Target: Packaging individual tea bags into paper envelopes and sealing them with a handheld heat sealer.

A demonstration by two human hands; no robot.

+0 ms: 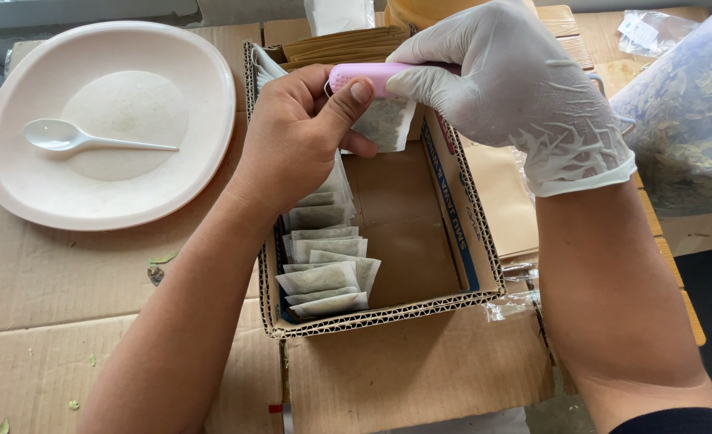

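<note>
Nearby, plate (203, 161) with spoon (82, 141), sachets (324, 281) in box (452, 233).

Pink sealer (368, 76) mostly hidden by both hands, big leaf bag (685, 120) cut off at right edge.

Soft, even daylight, bright on the plate (106, 48) and white glove (517, 88); shadows faint. Picture sharp, though the far right edge looks perhaps slightly blurred.

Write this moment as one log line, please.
left hand: bare, holds tea bag | right hand: gloved, grips pink sealer on bag | cardboard box: filled bags in a row | plate: spoon
</note>
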